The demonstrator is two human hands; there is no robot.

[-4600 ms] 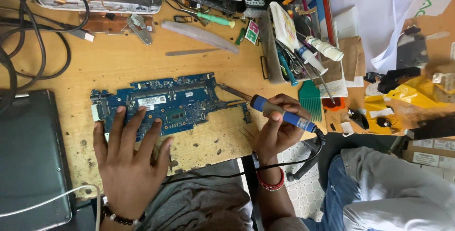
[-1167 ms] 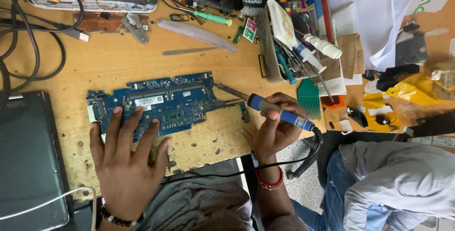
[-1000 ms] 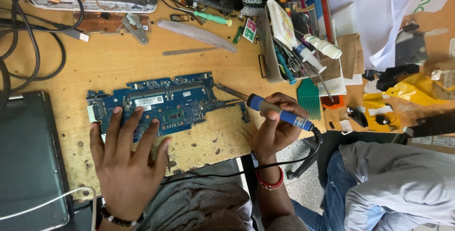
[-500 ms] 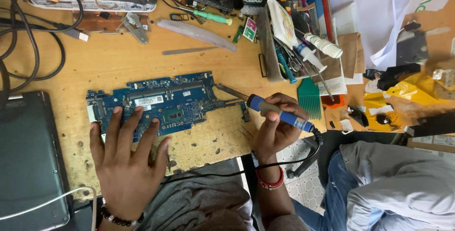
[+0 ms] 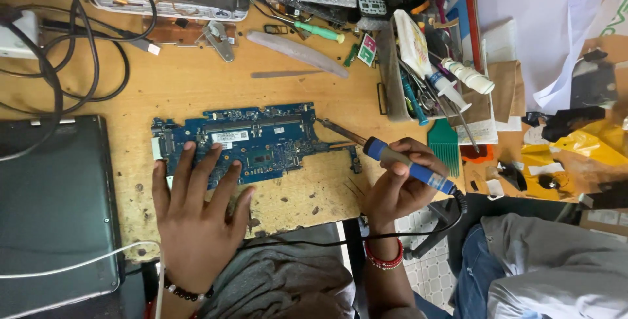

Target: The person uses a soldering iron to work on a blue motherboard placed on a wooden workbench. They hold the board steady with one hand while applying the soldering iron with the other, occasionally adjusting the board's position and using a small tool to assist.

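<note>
A blue laptop circuit board (image 5: 261,137) lies flat on the worn wooden bench (image 5: 196,87). My left hand (image 5: 196,211) rests on the board's near left part, fingers spread, pressing it down. My right hand (image 5: 399,185) grips a soldering iron (image 5: 405,165) with a blue handle; its metal tip points left and sits at the board's right edge. A black cord runs from the iron's handle back under my wrist.
A closed dark laptop (image 5: 55,208) lies at the left with a white cable over it. Black cables (image 5: 72,51) coil at the back left. A tray of tools (image 5: 425,77), a green-handled screwdriver (image 5: 320,31) and a green brush (image 5: 445,145) crowd the right. Another person's leg (image 5: 543,266) is at lower right.
Nothing has visibly changed apart from a slight shift of the view; both hands hold their places.
</note>
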